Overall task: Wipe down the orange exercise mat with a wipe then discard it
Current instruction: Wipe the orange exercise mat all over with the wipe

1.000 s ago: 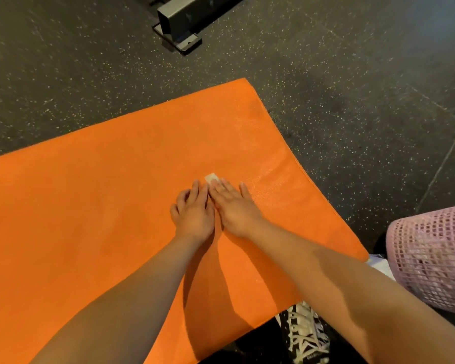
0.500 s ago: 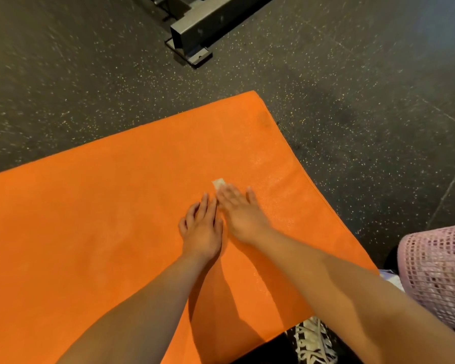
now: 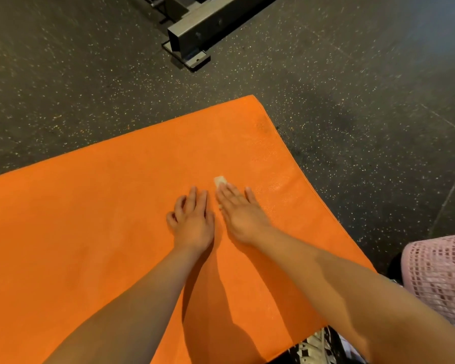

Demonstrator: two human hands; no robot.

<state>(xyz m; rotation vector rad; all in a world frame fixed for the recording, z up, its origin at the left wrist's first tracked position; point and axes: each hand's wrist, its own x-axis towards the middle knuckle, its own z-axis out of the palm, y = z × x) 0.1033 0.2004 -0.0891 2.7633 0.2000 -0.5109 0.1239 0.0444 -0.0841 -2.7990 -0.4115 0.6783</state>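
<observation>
Two hands rest flat on the orange mat (image 3: pixel 90 232): left hand (image 3: pixel 192 222) empty, fingers straight; right hand (image 3: pixel 238 215) just beside it, straight fingers pressing the wipe (image 3: pixel 219 179). The mat's right edge lies near; open mat extends leftward.

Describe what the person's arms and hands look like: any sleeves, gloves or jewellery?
Both are bare. The left hand and right hand wear no gloves, and no rings show. The left forearm and right forearm are uncovered up to the frame edge: no sleeve, watch or wristband in view.
</observation>
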